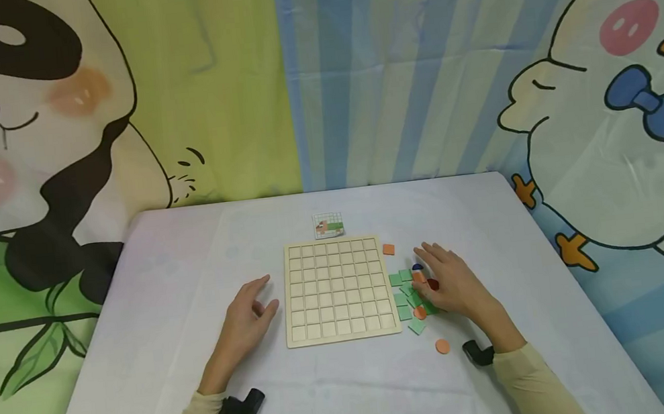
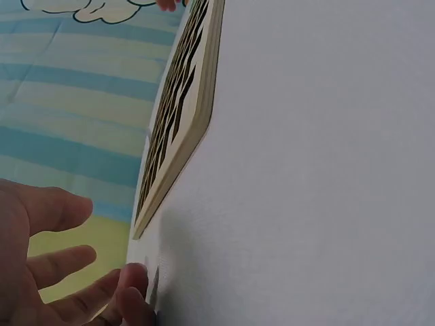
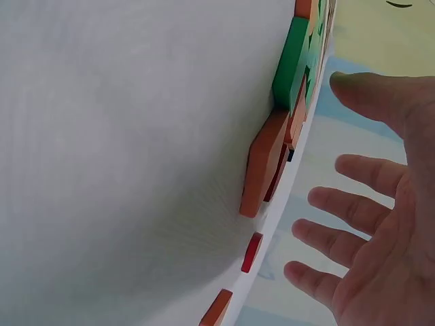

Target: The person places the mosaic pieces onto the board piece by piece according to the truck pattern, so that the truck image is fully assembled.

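Observation:
A pale wooden grid board (image 1: 344,337) with bare square cells lies in the middle of the table. Left of it, my left hand (image 1: 245,320) hovers with relaxed, spread fingers, holding nothing; the board's corner (image 2: 170,170) shows beyond those fingers in the left wrist view. To the right, my right hand (image 1: 452,282) is over a loose pile of green tiles (image 1: 402,299), its fingers spread and nothing gripped. The right wrist view has a green tile (image 3: 291,64) and an orange-brown tile (image 3: 264,163) beside the open fingers. Part of the pile is hidden under the hand.
A small pattern card (image 1: 328,225) lies behind the board. An orange square tile (image 1: 388,249) sits by the board's upper right corner, and an orange round piece (image 1: 442,346) lies nearer the front. Patterned curtains (image 1: 379,74) hang behind the white table (image 1: 352,400).

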Available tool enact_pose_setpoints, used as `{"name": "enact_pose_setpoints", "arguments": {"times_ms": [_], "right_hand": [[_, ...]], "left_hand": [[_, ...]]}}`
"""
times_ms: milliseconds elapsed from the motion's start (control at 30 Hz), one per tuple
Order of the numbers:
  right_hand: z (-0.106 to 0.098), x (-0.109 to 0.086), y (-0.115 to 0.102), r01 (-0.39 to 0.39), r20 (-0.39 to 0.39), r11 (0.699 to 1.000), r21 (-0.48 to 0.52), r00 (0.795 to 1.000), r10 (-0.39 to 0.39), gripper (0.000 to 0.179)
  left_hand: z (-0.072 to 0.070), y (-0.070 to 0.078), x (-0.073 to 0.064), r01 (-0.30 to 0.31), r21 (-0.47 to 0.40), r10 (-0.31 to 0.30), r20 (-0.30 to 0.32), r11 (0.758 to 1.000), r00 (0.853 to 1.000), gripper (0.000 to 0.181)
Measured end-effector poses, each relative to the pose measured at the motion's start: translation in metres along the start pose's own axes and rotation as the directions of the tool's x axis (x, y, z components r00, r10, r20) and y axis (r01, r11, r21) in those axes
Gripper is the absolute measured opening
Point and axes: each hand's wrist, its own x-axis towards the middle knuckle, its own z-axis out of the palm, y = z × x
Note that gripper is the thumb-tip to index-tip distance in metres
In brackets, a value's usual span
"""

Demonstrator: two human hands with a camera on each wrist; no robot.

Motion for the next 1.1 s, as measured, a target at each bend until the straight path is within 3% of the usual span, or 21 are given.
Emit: {"name": "enact_pose_setpoints", "arguments": {"times_ms": [167,433,733,1100], "right_hand": [[0.002,0.002,-0.002,0.053,-0.037,0.999,-0.003,0.998,-0.053,0.058],[0.006,0.008,-0.004,0.060,-0.046,0.998,-0.019,0.997,-0.061,0.041],[0.007,0.014,-0.007,0.129,-0.060,0.992,0.009,0.990,-0.128,0.033],[0.006,0.017,-0.009,0.119,-0.021,0.992,0.046,0.993,-0.118,0.029]], "left_hand": [[0.001,0.000,0.000,0.040,-0.040,-0.038,0.053,0.998,0.998,0.056],[0.006,0.002,-0.004,0.114,-0.156,-0.093,0.135,0.981,0.986,0.053],[0.015,0.003,-0.005,0.115,-0.225,-0.086,0.134,0.968,0.987,0.057],[0.023,0.000,-0.004,0.060,-0.202,-0.037,0.115,0.977,0.993,0.048]]}}
